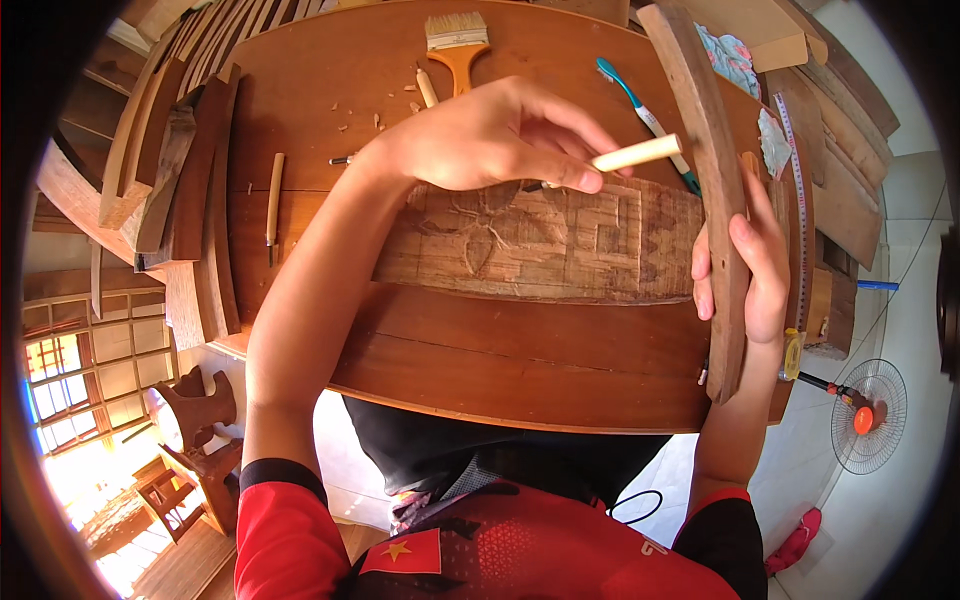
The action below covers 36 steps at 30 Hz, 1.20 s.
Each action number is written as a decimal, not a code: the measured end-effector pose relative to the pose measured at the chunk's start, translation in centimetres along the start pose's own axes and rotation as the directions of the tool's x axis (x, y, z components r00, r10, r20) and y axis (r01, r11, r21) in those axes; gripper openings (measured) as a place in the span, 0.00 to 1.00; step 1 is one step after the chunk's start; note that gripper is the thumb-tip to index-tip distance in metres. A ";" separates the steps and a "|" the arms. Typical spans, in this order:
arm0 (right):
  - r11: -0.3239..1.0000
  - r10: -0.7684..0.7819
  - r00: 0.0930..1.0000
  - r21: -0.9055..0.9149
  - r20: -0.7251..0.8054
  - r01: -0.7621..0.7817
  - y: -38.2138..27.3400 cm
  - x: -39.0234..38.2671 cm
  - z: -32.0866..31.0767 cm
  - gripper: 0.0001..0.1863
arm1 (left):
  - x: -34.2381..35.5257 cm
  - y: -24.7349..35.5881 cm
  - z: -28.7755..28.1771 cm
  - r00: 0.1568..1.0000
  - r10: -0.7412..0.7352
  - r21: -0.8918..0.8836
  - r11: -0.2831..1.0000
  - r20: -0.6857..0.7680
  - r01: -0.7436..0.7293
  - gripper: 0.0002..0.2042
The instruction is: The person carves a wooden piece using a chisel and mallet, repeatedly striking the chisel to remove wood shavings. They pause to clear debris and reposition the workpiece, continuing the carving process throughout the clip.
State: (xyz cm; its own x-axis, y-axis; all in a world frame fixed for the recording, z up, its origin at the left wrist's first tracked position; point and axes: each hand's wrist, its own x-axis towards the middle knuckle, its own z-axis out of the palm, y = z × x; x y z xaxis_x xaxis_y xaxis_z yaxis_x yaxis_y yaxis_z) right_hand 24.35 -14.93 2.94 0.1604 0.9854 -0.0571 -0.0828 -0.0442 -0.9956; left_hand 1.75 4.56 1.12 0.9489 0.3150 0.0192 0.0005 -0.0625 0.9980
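My left hand is closed around a carving chisel with a pale wooden handle, its thumb and fingers near the lower end. Most of the blade is hidden by the hand, close to the upper edge of a carved wooden board. Leaf shapes and a square pattern stand in relief on that board, which lies across the table. Around a long dark wooden bar my right hand is wrapped, at the board's right end. The bar runs from the far edge toward me, crossing over the board's end.
On the brown table lie a flat brush, a teal toothbrush, another chisel and wood chips. A tape measure extends along the right. Wood pieces are stacked at left; a fan stands at right.
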 end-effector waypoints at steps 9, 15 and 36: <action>0.998 -0.014 0.999 -0.070 -0.048 0.011 0.4 0.4 0.8 0.38 | 1.1 -0.5 -0.9 0.999 0.031 0.008 0.999 0.010 -0.031 0.15; 0.996 -0.048 0.998 -0.077 -0.029 0.045 1.2 0.7 1.1 0.35 | 0.5 -1.5 -0.6 0.999 0.035 0.062 0.997 0.003 -0.036 0.20; 0.997 -0.073 0.995 -0.013 -0.067 0.072 1.1 -0.1 1.4 0.39 | 0.5 -2.4 -0.9 0.990 0.135 0.058 0.989 0.030 -0.137 0.16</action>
State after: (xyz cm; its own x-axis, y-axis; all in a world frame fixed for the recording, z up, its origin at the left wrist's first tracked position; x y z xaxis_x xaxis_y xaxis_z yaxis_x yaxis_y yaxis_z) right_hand 22.85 -14.80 1.92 0.2316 0.9727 0.0104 -0.0586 0.0247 -0.9980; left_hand 1.92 5.71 -1.18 0.9493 0.2750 0.1524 -0.1113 -0.1596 0.9809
